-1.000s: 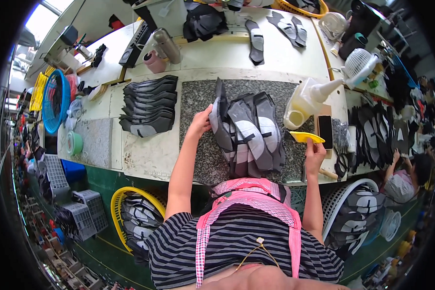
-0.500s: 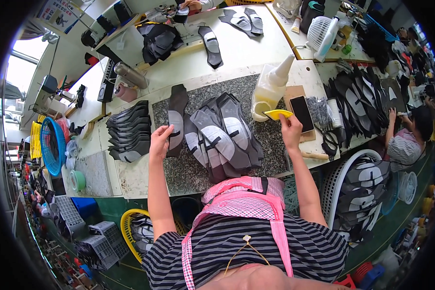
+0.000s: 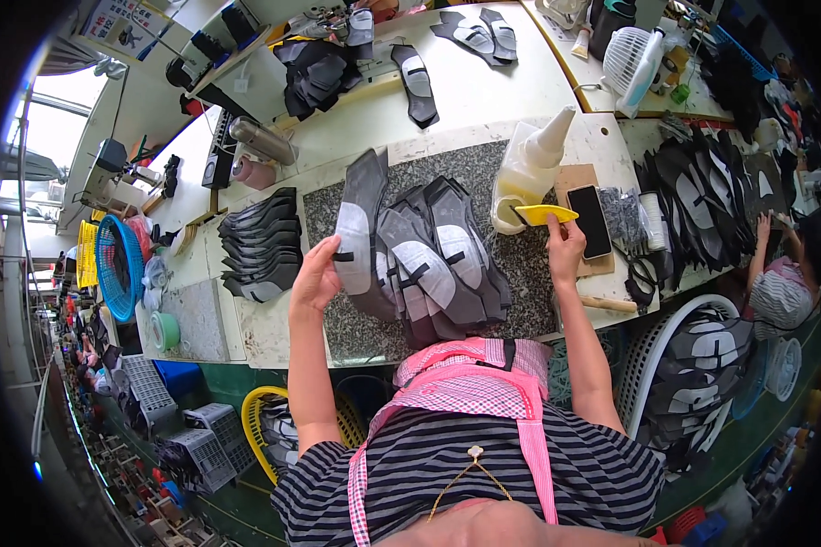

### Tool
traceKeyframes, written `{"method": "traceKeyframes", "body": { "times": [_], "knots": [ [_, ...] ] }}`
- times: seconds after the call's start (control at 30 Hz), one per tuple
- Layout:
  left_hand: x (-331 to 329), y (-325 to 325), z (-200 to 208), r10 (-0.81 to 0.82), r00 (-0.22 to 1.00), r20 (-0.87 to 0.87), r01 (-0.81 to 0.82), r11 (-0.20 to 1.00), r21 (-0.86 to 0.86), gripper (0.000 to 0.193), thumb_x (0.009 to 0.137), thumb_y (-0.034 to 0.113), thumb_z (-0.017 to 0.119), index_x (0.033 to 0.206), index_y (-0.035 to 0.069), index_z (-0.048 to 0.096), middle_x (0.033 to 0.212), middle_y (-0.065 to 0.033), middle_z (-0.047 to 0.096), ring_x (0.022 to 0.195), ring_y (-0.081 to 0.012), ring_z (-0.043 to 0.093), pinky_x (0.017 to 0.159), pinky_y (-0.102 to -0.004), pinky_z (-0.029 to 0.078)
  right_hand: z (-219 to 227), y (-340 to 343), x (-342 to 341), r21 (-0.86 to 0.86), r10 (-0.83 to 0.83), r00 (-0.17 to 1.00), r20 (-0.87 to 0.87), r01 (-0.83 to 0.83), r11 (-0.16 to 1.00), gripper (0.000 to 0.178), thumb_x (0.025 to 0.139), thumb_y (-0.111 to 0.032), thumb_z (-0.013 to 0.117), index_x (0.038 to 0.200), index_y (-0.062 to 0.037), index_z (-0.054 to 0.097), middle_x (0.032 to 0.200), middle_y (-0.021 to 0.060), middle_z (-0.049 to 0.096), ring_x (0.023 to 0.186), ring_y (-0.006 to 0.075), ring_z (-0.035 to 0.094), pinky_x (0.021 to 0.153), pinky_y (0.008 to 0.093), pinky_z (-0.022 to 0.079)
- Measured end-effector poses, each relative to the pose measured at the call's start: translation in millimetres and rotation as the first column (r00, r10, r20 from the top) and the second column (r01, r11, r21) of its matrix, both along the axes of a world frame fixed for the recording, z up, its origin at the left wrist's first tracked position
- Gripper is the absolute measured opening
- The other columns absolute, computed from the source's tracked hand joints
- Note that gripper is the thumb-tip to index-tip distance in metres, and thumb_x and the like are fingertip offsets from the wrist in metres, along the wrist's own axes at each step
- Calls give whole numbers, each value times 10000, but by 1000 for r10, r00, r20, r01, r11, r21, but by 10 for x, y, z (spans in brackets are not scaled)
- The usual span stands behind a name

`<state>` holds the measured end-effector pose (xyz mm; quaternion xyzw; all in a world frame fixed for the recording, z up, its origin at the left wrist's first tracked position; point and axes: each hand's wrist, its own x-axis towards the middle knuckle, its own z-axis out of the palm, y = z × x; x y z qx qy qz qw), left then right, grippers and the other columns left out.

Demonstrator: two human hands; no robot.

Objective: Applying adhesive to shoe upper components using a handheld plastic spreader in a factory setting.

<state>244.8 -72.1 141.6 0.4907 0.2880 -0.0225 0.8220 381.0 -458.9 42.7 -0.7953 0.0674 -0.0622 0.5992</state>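
My left hand (image 3: 317,276) pinches the edge of a dark grey fabric shoe-upper piece (image 3: 356,228) with a pale rounded patch. This piece is lifted at a tilt beside a loose pile of similar pieces (image 3: 426,264), on a speckled stone slab (image 3: 360,342). In my right hand (image 3: 566,248), fingers are closed around a yellow scraper (image 3: 547,214). Its tip is at the round opening of a translucent plastic bottle (image 3: 523,178) with a tall cone spout. Pale glue-like stuff shows inside the bottle.
A neat stack of dark pieces (image 3: 261,244) lies left of the slab. Right of the bottle are a phone (image 3: 590,221), scissors (image 3: 641,281) and a wooden-handled tool (image 3: 608,303). A white basket (image 3: 631,360) full of pieces stands below; a co-worker (image 3: 784,283) sits far right.
My left hand has raised the shoe-upper piece and tilted it, its patch now turned more to view. The scraper stays at the bottle's opening. The whole view has shifted slightly.
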Motion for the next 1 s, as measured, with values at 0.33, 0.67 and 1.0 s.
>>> {"method": "traceKeyframes", "body": {
  "times": [0.33, 0.67, 1.0],
  "knots": [
    [690, -784, -886, -243, 937, -249, 202, 963, -179, 329, 885, 122, 679, 1133, 32, 484, 1003, -104, 627, 875, -239, 664, 734, -442, 547, 142, 609, -33, -8, 105, 993, 48, -104, 995, 233, 901, -199, 641, 866, 32, 653, 644, 93, 606, 539, 131, 519, 516, 312, 391],
    [1007, -627, -1036, -296, 885, -359, 262, 955, -142, 687, 856, 104, 708, 1371, 12, 262, 1094, -172, 592, 894, -262, 655, 757, -435, 553, 18, 1221, 220, -456, 376, 900, 219, -247, 855, 104, 903, -168, 580, 957, -138, 664, 870, 64, 662, 722, 319, 645, 598, 423, 494],
    [1041, -595, -1128, -391, 844, -367, 383, 919, -97, 649, 820, 36, 708, 1364, -61, 365, 1028, -115, 639, 872, -162, 656, 738, -295, 579, 101, 1271, 380, -539, 453, 885, 107, -331, 774, 108, 912, -191, 571, 931, -132, 659, 836, 60, 649, 707, 323, 640, 585, 427, 483]
  ]
}}
